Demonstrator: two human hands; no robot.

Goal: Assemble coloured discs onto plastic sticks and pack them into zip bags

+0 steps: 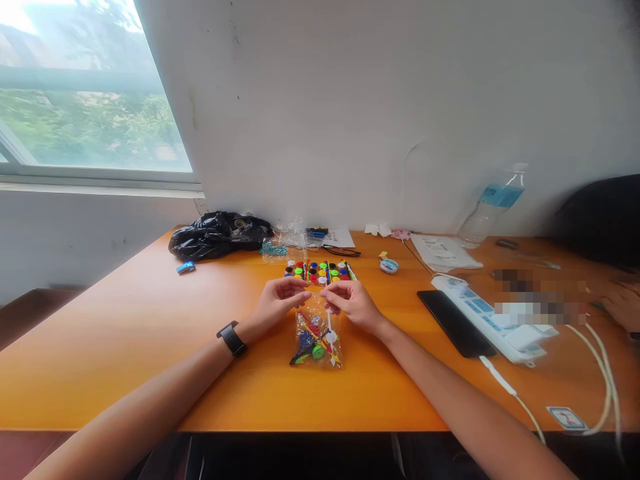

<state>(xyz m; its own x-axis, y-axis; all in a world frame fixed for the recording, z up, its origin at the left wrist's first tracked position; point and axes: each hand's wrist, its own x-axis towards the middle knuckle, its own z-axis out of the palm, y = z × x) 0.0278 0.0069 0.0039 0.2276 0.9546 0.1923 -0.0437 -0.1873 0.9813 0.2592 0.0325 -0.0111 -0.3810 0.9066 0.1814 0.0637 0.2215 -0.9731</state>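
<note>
A clear plastic bag [306,355] of small colourful plastic pieces, among them round discs and thin sticks in green, blue, red, yellow and white, is in front of me near the middle of the table. My left hand [284,297] pinches the left side of its upper edge, fingers closed. At the upper right edge, my right hand [354,304] has thumb and fingers pressed together on the plastic. Just beyond both hands lie rows of coloured discs and sticks [320,272]. A dark watch [231,338] is on my left wrist.
On the wooden table [125,353], a black plastic bag [217,237] and a small blue packet [185,267] lie back left. A round container [389,266], black phone [455,323], power strip [480,313] and cables are rightward. A bottle [487,210] leans at the wall; another person's hand [623,303] rests far right.
</note>
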